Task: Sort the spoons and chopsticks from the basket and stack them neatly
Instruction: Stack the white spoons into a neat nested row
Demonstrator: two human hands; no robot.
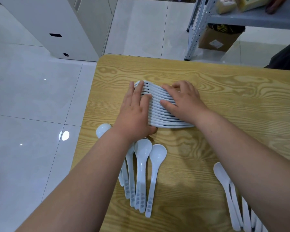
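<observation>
A nested row of several white spoons (pixel 159 106) lies on its side in the middle of the wooden table (pixel 224 97). My left hand (pixel 136 113) presses flat against the bowl end of the row, fingers straight. My right hand (pixel 182 101) rests on the handle side with fingers bent over the top of the row. Several loose white spoons (pixel 142 164) with printed handles lie near my left forearm. One spoon bowl (pixel 103 132) shows at the table's left edge. More spoons (pixel 231 198) lie under my right forearm. No chopsticks or basket are visible.
The table's left edge and rounded far corner border a glossy white tiled floor (pixel 32 97). A white cabinet (pixel 57 27) stands at the far left. A grey metal shelf (pixel 241 19) with a cardboard box (pixel 216 41) under it stands beyond the table.
</observation>
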